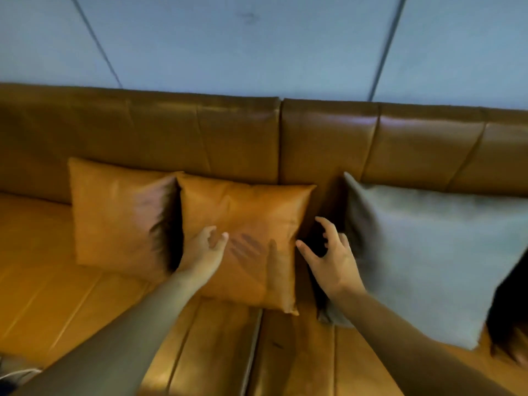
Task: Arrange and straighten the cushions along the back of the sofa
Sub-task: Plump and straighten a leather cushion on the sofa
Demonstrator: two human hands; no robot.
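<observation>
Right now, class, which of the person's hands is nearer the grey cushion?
The right hand, open beside the grey cushion at its left edge. The left hand hovers over the middle orange cushion, farther away.

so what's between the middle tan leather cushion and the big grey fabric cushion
In the head view, the right hand, fingers spread, sits in the shadowed gap between the middle tan leather cushion and the grey fabric cushion.

Single head-worn wide-angle view, close, angled forward and down at the sofa (240, 138) backrest; no second view.
</observation>
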